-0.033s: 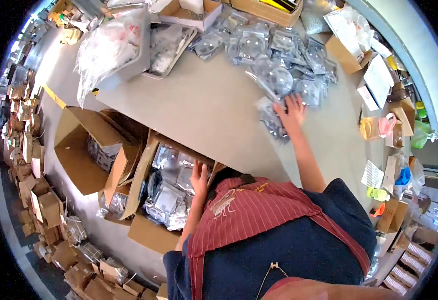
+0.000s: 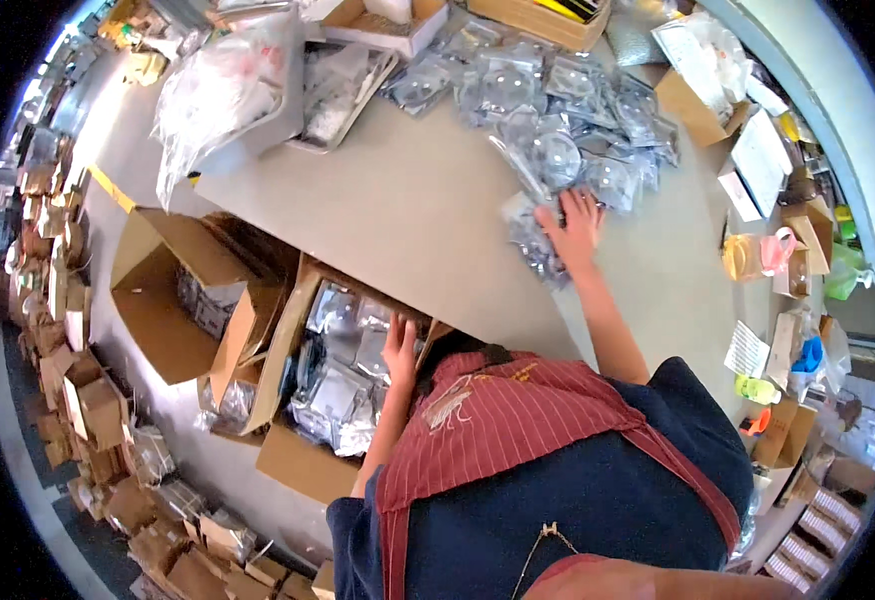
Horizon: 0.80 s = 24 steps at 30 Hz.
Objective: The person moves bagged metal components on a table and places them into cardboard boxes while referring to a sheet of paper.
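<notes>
On the grey table, clear plastic bags of parts [image 2: 558, 160] lie heaped towards the far right, with round clear shapes in some of them. My right hand [image 2: 578, 235] rests palm down at the near edge of that heap, fingers spread and fingertips on the bags. Beside its thumb lies a separate clump of small bagged parts [image 2: 533, 235]. An open cardboard box [image 2: 293, 350] stands below the table's edge, holding more bagged parts [image 2: 340, 390]. At this box's right side is my left hand [image 2: 400, 350], its fingers stretched out and apart, with nothing visible in them.
Another open cardboard box [image 2: 158, 330] sits left of the filled one. A grey bin [image 2: 248, 145] with plastic bags and a tray [image 2: 343, 100] stand at the table's far left. Along the right edge are a pink-handled jug [image 2: 748, 255] and small cartons [image 2: 808, 225].
My right hand has shifted slightly left and nearer, and the small clump of bagged parts has moved slightly left with it. My left hand stays at the box.
</notes>
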Each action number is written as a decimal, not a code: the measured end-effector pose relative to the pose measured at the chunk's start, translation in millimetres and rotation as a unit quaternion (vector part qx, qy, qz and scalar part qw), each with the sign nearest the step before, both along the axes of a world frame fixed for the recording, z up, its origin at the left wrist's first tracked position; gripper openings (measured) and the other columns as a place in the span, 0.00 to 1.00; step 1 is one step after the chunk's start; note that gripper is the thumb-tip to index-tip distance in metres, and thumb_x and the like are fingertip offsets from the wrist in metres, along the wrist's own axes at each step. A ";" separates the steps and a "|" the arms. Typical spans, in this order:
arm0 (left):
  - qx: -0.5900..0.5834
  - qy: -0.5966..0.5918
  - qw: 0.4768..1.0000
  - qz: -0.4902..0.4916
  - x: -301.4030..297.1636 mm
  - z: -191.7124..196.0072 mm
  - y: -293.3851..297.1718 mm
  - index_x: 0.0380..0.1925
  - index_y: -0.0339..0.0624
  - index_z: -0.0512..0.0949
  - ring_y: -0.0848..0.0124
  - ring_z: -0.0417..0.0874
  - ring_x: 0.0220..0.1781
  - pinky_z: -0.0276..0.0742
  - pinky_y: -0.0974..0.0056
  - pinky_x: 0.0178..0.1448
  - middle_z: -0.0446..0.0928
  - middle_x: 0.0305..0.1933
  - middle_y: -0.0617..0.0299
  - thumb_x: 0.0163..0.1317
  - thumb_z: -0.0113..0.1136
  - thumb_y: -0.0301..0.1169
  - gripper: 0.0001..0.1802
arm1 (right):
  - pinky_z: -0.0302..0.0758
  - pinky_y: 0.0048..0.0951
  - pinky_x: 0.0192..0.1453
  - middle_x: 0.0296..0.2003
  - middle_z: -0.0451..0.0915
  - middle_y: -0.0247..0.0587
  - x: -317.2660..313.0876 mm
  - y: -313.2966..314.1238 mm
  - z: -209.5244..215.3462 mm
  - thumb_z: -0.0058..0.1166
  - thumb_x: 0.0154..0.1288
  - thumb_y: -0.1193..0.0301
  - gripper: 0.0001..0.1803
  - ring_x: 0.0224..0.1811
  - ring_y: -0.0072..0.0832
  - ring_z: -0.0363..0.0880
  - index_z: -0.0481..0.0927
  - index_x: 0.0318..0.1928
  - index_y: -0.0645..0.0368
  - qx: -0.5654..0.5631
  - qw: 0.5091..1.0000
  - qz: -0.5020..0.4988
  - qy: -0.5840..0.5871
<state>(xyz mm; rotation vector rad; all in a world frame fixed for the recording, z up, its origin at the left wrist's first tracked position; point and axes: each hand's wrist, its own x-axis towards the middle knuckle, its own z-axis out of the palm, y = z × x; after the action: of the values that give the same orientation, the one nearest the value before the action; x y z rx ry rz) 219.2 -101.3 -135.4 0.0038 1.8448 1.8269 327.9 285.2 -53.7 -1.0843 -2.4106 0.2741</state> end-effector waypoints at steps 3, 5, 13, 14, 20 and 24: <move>0.063 -0.170 0.983 -0.025 -12.8 49.7 26.0 0.76 0.48 0.54 0.60 0.78 0.62 0.76 0.55 0.62 0.72 0.66 0.52 0.74 0.50 0.50 0.37 | 0.52 0.64 0.72 0.58 0.78 0.43 -40.8 -56.1 6.7 0.59 0.58 0.40 0.37 0.65 0.46 0.68 0.80 0.55 0.58 0.013 0.997 0.064 0.045; 0.182 -0.281 0.942 0.019 -13.5 43.2 23.5 0.78 0.57 0.46 0.51 0.64 0.72 0.71 0.43 0.65 0.57 0.74 0.48 0.70 0.48 0.61 0.44 | 0.52 0.64 0.72 0.57 0.79 0.43 -70.2 -100.6 15.5 0.60 0.58 0.40 0.36 0.63 0.46 0.71 0.81 0.54 0.57 0.001 0.990 0.118 0.074; 0.355 -0.348 0.838 0.226 -13.5 99.7 -37.7 0.68 0.46 0.67 0.51 0.69 0.71 0.61 0.42 0.75 0.70 0.69 0.54 0.71 0.36 0.55 0.35 | 0.49 0.64 0.75 0.68 0.68 0.49 -117.4 -246.6 13.1 0.67 0.57 0.57 0.28 0.73 0.49 0.61 0.81 0.57 0.53 -0.386 0.755 0.505 0.161; 0.330 -0.254 0.882 0.219 -10.1 92.0 -55.0 0.68 0.45 0.67 0.52 0.70 0.70 0.64 0.41 0.73 0.70 0.69 0.53 0.70 0.37 0.56 0.36 | 0.47 0.65 0.75 0.70 0.64 0.54 -120.3 -243.7 27.1 0.67 0.58 0.63 0.27 0.74 0.52 0.58 0.79 0.60 0.49 -0.373 0.731 0.555 0.137; 0.067 -0.206 0.849 0.482 18.8 14.5 -201.0 0.60 0.41 0.73 0.59 0.79 0.53 0.74 0.54 0.57 0.78 0.56 0.58 0.68 0.52 0.46 0.27 | 0.42 0.72 0.73 0.72 0.60 0.57 -170.9 -87.7 24.6 0.57 0.66 0.50 0.34 0.76 0.55 0.54 0.70 0.70 0.44 -0.038 0.928 0.359 0.088; -0.237 0.047 0.866 0.439 46.3 -30.8 -242.8 0.54 0.34 0.77 0.66 0.79 0.43 0.74 0.61 0.47 0.80 0.48 0.58 0.72 0.49 0.40 0.21 | 0.36 0.85 0.66 0.76 0.50 0.58 -157.1 -2.7 5.6 0.50 0.63 0.34 0.44 0.78 0.56 0.44 0.61 0.74 0.38 0.028 0.987 0.152 -0.045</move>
<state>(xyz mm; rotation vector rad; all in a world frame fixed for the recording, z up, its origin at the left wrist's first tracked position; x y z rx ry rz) 265.5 -344.0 -166.3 -1.1085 2.5658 1.8183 170.7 282.5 -48.1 -0.7151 -2.6472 0.2603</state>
